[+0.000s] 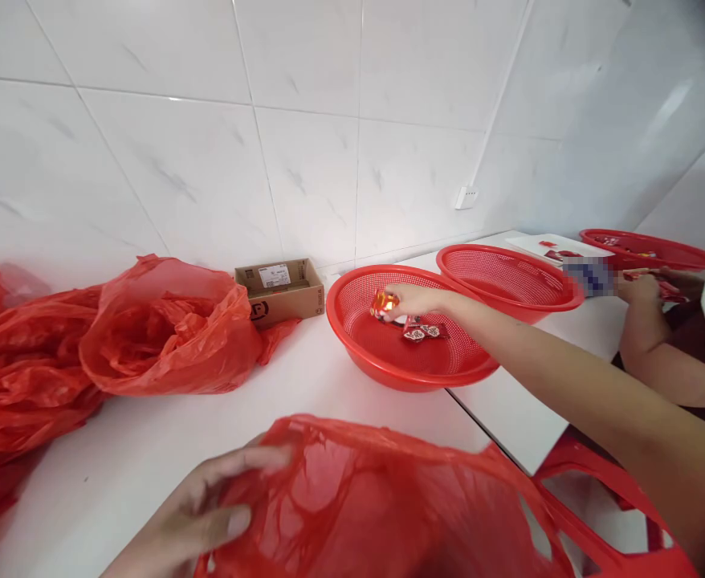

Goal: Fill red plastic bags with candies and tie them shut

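At the bottom, my left hand [208,498] grips the rim of a red plastic bag [389,506], whose mouth stands wide open; its fingers are slightly blurred. My right arm reaches over a red mesh basket [368,361], and my right hand [409,300] is closed around shiny orange and red wrapped packets [385,303] inside it. Just below that hand, red packets with white print [425,331] lie on the basket floor.
Crumpled red bags [165,337] fill the left, beside a cardboard box [286,299]. A second red basket [509,281], a white tray [560,245] and a third basket [654,249] stand rightward. Another person's hands [647,293] hold packets. A red stool [605,482] is lower right.
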`<state>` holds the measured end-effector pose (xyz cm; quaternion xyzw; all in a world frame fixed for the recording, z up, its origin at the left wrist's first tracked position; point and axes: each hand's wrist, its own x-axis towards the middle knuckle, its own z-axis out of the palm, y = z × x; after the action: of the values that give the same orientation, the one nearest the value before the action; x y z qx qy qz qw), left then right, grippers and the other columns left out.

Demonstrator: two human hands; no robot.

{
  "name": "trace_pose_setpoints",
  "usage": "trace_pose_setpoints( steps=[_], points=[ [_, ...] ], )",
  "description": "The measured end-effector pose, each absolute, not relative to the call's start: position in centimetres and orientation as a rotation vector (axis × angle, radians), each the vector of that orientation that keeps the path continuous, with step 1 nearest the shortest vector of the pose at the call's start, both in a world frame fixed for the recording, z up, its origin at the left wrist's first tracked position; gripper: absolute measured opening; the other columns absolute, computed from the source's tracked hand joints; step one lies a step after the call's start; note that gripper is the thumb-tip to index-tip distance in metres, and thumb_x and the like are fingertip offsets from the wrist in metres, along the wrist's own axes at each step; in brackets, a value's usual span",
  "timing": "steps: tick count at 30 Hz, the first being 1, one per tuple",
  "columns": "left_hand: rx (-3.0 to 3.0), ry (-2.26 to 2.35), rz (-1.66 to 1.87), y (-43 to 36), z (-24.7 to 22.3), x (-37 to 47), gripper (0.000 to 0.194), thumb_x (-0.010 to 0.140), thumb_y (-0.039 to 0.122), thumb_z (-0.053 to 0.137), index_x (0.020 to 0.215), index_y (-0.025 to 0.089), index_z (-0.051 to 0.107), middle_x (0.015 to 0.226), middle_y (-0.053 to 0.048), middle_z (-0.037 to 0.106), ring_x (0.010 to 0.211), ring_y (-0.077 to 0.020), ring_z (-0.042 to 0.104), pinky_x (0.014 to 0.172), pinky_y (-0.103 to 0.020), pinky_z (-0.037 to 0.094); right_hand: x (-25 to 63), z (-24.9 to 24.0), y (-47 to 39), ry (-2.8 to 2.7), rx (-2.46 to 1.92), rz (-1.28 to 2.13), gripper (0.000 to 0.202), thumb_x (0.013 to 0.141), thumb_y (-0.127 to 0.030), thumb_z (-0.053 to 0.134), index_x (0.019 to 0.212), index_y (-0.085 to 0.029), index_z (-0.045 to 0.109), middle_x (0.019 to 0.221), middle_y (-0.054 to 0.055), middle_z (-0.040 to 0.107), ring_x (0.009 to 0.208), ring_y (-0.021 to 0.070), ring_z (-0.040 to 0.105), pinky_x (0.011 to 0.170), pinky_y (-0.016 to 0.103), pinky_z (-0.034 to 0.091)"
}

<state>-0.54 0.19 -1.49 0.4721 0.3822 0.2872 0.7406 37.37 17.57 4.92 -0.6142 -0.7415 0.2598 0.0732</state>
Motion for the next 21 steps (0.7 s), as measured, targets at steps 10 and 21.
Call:
trace_pose_setpoints(
  steps=[10, 21],
  points=[
    [0.840, 0.617, 0.633, 0.6, -0.7, 1.2, 0.061, 0.084, 0.020, 0.063, 0.142, 0.031, 0.047, 0.149, -0.008, 0.046, 0.126, -0.0336, 0.054, 0.098, -0.040, 0.050, 28.5, 9.5, 1.3, -2.157, -1.226, 1.241, 0.046, 0.083, -0.045, 0.066, 0.125, -0.031, 0.050, 0.097, -0.001, 0.067, 0.085, 0.0174, 0.067, 0.070, 0.028, 0.056],
    [0.933, 0.464, 0.611, 0.6, -1.1, 0.4, 0.064, 0.084, 0.019, 0.061, 0.144, 0.031, 0.044, 0.151, -0.008, 0.043, 0.127, -0.0307, 0.053, 0.100, -0.037, 0.048, 29.2, 5.0, 0.4, -2.509, -1.509, 0.703, 0.037, 0.093, -0.025, 0.048, 0.129, -0.029, 0.056, 0.097, 0.004, 0.071, 0.081, 0.0196, 0.067, 0.065, 0.029, 0.050]
  ],
)
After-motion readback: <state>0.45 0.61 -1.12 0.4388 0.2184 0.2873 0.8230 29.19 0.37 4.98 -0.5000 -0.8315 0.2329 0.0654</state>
